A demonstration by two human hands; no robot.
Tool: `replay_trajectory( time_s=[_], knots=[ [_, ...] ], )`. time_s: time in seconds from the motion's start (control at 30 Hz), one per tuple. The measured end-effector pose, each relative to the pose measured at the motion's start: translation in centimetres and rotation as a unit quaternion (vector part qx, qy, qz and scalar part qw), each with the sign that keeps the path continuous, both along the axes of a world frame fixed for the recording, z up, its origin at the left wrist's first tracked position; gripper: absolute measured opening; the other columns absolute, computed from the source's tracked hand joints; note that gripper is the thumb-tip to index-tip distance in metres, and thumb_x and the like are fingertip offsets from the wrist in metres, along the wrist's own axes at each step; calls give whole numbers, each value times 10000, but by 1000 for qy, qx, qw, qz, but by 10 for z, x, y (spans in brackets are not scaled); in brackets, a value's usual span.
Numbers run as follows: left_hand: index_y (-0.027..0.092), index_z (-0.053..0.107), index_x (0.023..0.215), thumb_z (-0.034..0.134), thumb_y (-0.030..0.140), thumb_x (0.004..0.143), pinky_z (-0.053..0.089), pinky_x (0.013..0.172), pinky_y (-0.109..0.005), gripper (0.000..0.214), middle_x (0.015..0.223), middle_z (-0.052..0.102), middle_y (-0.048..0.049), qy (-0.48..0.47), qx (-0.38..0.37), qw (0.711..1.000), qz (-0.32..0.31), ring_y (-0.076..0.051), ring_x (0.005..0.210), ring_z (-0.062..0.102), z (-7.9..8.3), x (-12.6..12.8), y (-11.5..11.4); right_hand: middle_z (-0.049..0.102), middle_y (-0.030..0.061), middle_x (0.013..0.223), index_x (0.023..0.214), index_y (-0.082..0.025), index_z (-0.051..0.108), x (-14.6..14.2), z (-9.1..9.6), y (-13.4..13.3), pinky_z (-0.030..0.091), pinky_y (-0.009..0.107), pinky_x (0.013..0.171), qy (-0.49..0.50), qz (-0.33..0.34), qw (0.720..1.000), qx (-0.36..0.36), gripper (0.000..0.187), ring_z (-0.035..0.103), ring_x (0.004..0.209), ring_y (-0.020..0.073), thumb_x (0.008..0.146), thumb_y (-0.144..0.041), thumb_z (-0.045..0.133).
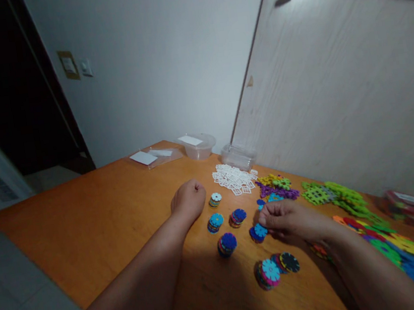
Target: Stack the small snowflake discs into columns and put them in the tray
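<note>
My left hand rests on the table in a closed fist; whatever may be inside it is hidden. Just right of it stand a small stack topped by a white flower disc and a light-blue-topped stack. My right hand is closed in a pinch at a light blue flower disc, which lies over a dark blue stack. Between the hands are two dark-blue-topped stacks, one farther and one nearer. Closer to me stand a cyan-topped stack and a black-topped stack.
Behind the stacks lie white lattice pieces, a clear tub, a clear box and a plastic bag. Purple pieces, green lattice pieces and large multicoloured discs spread along the right, beside the wall.
</note>
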State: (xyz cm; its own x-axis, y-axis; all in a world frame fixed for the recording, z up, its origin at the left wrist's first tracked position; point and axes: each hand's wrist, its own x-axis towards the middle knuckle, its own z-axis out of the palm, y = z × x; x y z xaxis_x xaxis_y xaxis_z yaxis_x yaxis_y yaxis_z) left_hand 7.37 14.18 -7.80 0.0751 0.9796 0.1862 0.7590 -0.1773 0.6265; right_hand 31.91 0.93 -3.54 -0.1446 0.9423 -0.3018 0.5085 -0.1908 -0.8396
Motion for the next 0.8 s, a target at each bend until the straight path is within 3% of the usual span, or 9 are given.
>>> replay_trajectory(
  time_s=[0.2, 0.37, 0.63, 0.8],
  knots=[
    [240, 646, 815, 478, 347, 887, 308, 578, -275, 212, 900, 710, -27, -4, 6, 1000, -5, -176, 738, 575, -1, 0, 1, 509, -26, 586, 745, -193, 559, 21, 1, 8, 308, 229, 453, -62, -39, 995, 70, 349, 397, 489, 93, 799, -535, 603],
    [242, 637, 783, 482, 340, 878, 286, 562, -283, 206, 874, 703, -18, -10, 6, 1000, -1, -172, 710, 569, -1, 0, 1, 524, -27, 646, 754, -201, 535, 59, 0, 15, 343, 250, 545, -198, -98, 958, 182, 184, 452, 594, 123, 793, -375, 583],
    [238, 627, 781, 481, 349, 876, 279, 561, -279, 206, 871, 702, -18, -16, 1, 1000, -8, -167, 716, 566, 1, -1, 1, 604, 3, 712, 822, -198, 582, 57, -17, 19, 336, 268, 561, -347, -59, 923, 154, 235, 518, 640, 157, 796, -430, 607],
    [241, 632, 784, 489, 354, 874, 284, 559, -278, 203, 867, 701, -15, -17, -3, 1000, -6, -171, 718, 573, 2, -1, 0, 587, 11, 707, 738, -193, 553, 52, -17, 20, 307, 268, 560, -394, -31, 901, 176, 191, 506, 650, 154, 812, -367, 580]
  ],
)
